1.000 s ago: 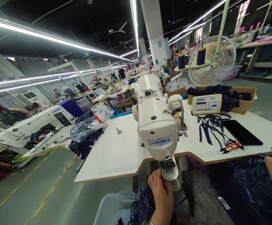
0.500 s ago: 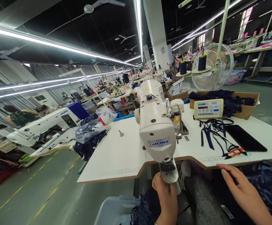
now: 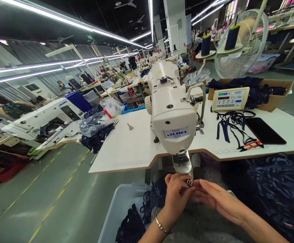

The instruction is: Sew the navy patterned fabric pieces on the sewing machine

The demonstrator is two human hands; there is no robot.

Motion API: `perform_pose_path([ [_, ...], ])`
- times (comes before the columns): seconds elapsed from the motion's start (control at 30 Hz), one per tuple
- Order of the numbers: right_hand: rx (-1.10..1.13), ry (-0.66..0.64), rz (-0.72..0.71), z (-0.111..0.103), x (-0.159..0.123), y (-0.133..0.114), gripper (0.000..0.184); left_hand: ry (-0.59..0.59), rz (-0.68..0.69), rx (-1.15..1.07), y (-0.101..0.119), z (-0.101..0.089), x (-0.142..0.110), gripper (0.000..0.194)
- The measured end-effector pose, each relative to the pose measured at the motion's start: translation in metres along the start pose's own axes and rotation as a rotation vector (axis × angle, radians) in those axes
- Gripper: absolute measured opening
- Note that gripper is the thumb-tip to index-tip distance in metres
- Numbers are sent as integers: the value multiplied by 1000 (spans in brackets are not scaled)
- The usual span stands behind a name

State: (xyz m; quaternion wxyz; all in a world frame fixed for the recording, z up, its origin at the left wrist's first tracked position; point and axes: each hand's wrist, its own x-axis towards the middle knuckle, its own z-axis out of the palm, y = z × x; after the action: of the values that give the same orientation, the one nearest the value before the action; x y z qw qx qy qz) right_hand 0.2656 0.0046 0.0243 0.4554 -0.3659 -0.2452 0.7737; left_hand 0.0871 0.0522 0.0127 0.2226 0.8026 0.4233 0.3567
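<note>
My left hand (image 3: 174, 194) is closed just below the sewing machine's narrow arm end. Its fingers pinch a small dark strap piece with shiny metal hardware (image 3: 189, 182); most of the piece is hidden by the fingers. From the right, my right hand (image 3: 220, 200) reaches in with fingers stretched out, and its fingertips come up against the piece. Directly above both hands is the white sewing machine (image 3: 173, 118), with its metal work plate (image 3: 182, 166) closest to them.
Below left stands a clear plastic bin (image 3: 111, 209) with dark straps (image 3: 130, 224). Dark straps (image 3: 284, 189) are heaped at right. On the white table (image 3: 129, 148) lie orange-handled snips (image 3: 252, 145), a phone (image 3: 266, 131), loose straps and a control panel (image 3: 230, 99).
My right hand has moved left from the table edge to meet my left hand. The metal-fitted piece now shows at the left fingertips. The camera view has tilted down.
</note>
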Motion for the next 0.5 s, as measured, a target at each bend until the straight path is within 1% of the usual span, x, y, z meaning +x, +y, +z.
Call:
perform_pose_path([
  [0.03,107,-33,22,6,1,3,32,-102,65,5,2,-7,-3,4],
  [0.07,199,-60,34,10,3,6,31,-191,115,15,4,-13,-4,16],
  [0.1,274,-82,47,14,6,9,31,-255,146,32,5,-19,-5,29],
  [0.13,334,-94,62,17,8,12,31,-303,177,64,7,-25,-5,38],
  [0.17,380,-89,71,20,10,13,31,-332,205,100,8,-30,-5,44],
  [0.2,405,-72,71,21,11,14,28,-334,227,128,8,-35,-4,45],
  [0.27,375,-32,61,21,10,11,22,-268,227,141,3,-47,-3,39],
  [0.3,321,-17,55,20,8,8,20,-208,186,134,-2,-54,-1,34],
  [0.33,249,-11,53,19,5,4,20,-133,114,129,-9,-61,2,29],
  [0.4,87,1,55,15,-2,-7,28,37,-93,148,-33,-74,13,25],
  [0.43,17,26,40,12,-5,-14,33,95,-180,173,-48,-81,21,26],
  [0.5,-107,132,-39,5,-12,-31,40,153,-285,226,-83,-91,41,26],
])
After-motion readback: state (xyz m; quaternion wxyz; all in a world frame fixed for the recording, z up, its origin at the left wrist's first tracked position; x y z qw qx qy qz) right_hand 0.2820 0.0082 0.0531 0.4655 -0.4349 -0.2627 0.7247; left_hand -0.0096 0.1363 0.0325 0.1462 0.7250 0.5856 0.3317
